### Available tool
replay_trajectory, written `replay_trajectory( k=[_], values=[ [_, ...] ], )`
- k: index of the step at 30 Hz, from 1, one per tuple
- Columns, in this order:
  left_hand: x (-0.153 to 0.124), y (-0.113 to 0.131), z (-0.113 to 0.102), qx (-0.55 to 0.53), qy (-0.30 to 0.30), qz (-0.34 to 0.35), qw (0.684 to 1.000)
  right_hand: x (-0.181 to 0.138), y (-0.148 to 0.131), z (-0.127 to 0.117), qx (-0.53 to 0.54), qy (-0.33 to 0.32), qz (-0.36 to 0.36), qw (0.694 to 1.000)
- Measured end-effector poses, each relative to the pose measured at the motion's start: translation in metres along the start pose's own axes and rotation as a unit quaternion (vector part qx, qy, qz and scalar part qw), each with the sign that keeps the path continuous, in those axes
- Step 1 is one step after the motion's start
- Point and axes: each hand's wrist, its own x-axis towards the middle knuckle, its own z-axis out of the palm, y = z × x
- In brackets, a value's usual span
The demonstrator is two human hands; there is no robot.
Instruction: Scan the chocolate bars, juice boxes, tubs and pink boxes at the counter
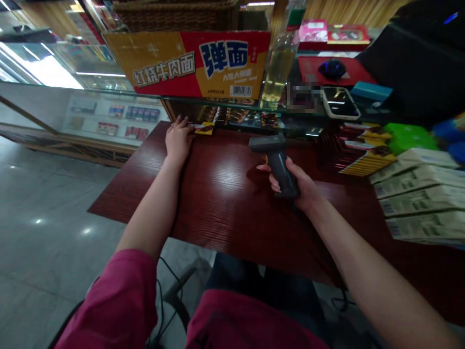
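Right hand (298, 183) gripping scanner (279, 162); left hand (178, 139) at packet (205, 128), its grip unclear; cartons (425, 213) right of right hand.

The wood-grained tabletop (218, 213) is gleaming glossily (grain is showing in the glare). Near centre, toward three o'clock, the scanner (279, 162) is displaying matt plastic; toward eleven, the carton (189, 65) is showing smooth cardboard, the basket (178, 15) rough wicker.

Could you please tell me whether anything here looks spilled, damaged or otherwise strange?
I see nothing spilled or damaged. One oddity: a pixelated patch between the bottle and the phone hides whatever lies there.
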Motion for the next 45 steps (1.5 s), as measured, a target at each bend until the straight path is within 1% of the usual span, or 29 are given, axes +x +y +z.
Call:
replay_trajectory(
  k=[2,4,5,7,9,11,13,17,19,21,24,27,29,33,34,35,37,39,42,45],
  values=[
    [0.001,0.01,-0.004,-0.011,-0.011,0.014,1.0,-0.002,0.0,-0.002,-0.005,-0.002,0.003,1.0],
    [0.0,0.023,-0.008,-0.017,-0.019,0.005,1.0,-0.003,0.0,-0.003,-0.004,0.0,-0.002,1.0],
    [0.0,0.03,-0.011,-0.02,-0.014,-0.006,1.0,-0.004,0.0,-0.003,-0.002,0.001,-0.005,1.0],
    [-0.003,0.048,-0.014,-0.039,0.013,-0.029,0.999,-0.005,0.0,-0.002,-0.001,0.002,-0.012,1.0],
    [-0.007,0.069,-0.017,-0.092,0.048,-0.045,0.994,-0.007,0.001,-0.001,-0.002,0.001,-0.021,1.0],
    [-0.013,0.09,-0.017,-0.173,0.054,-0.064,0.981,-0.009,0.001,0.0,-0.003,-0.009,-0.029,1.0],
    [-0.02,0.111,-0.015,-0.26,0.024,-0.098,0.96,-0.011,0.001,0.001,-0.001,-0.023,-0.032,0.999],
    [-0.033,0.14,-0.01,-0.391,-0.078,-0.178,0.9,-0.012,0.0,0.003,0.002,-0.039,-0.03,0.999],
    [-0.035,0.147,-0.011,-0.422,-0.097,-0.198,0.879,-0.012,0.001,0.004,0.002,-0.041,-0.028,0.999],
    [-0.035,0.149,-0.012,-0.434,-0.098,-0.203,0.872,-0.012,0.001,0.005,0.002,-0.042,-0.028,0.999],
    [-0.035,0.145,-0.01,-0.431,-0.101,-0.191,0.876,-0.012,0.001,0.004,-0.003,-0.045,-0.027,0.999],
    [-0.034,0.141,-0.005,-0.4,-0.082,-0.169,0.897,-0.012,0.001,0.003,-0.008,-0.06,-0.027,0.998],
    [-0.035,0.139,-0.003,-0.389,-0.069,-0.165,0.904,-0.012,0.002,0.002,-0.008,-0.068,-0.029,0.997],
    [-0.036,0.14,-0.005,-0.431,-0.09,-0.187,0.878,-0.012,0.003,0.002,-0.002,-0.049,-0.042,0.998],
    [-0.036,0.14,-0.006,-0.435,-0.089,-0.182,0.877,-0.013,0.002,0.002,-0.003,-0.04,-0.048,0.998],
    [-0.036,0.141,-0.008,-0.431,-0.082,-0.168,0.883,-0.015,0.001,0.002,-0.005,-0.03,-0.056,0.998],
    [-0.037,0.144,-0.012,-0.397,-0.054,-0.123,0.908,-0.019,-0.004,0.0,-0.01,-0.012,-0.074,0.997],
    [-0.036,0.153,-0.016,-0.354,-0.019,-0.075,0.932,-0.026,-0.013,-0.003,-0.008,0.007,-0.095,0.995],
    [-0.032,0.183,-0.021,-0.318,0.025,-0.01,0.948,-0.042,-0.036,-0.015,-0.011,0.049,-0.123,0.991],
    [-0.025,0.229,-0.022,-0.282,0.041,0.081,0.955,-0.066,-0.068,-0.035,-0.025,0.11,-0.146,0.983]
  ],
)
